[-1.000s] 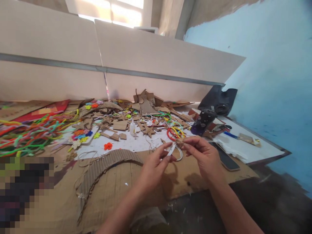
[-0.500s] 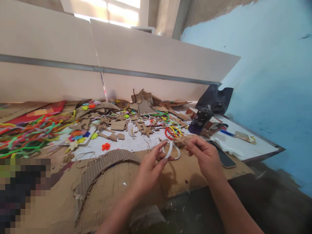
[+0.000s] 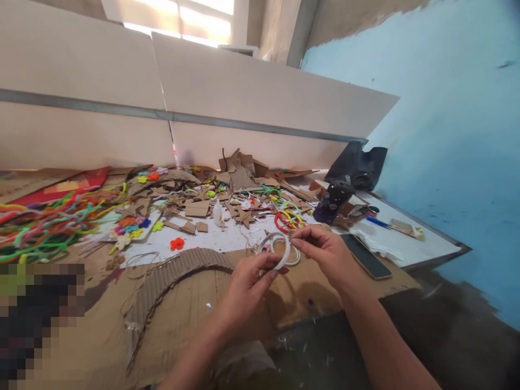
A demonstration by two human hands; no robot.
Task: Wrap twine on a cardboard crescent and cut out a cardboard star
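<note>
My left hand (image 3: 252, 279) is closed around the lower edge of a white ring (image 3: 287, 250), like a bangle, raised above the cardboard sheet (image 3: 219, 319). Beside its upper right rim my right hand (image 3: 325, 253) pinches thumb and fingers together; what lies between them is too small to make out. Behind the held ring, a second white ring (image 3: 296, 262) shows partly. Red and yellow rings (image 3: 289, 221) lie just beyond. To the left is a curved strip of corrugated cardboard (image 3: 174, 275) with twine (image 3: 142, 260) along it.
A phone (image 3: 369, 259) lies right of my right hand, near a dark patterned cup (image 3: 331, 203). Further back are cardboard scraps (image 3: 197, 208) and a small clear bottle (image 3: 218, 214). Colourful pipe cleaners (image 3: 52, 225) and flower shapes (image 3: 176, 244) spread to the left.
My right hand has moved left and come up to the ring's rim. The brown twine-like bundle seen by its fingers is now mostly hidden. My left hand still holds the ring.
</note>
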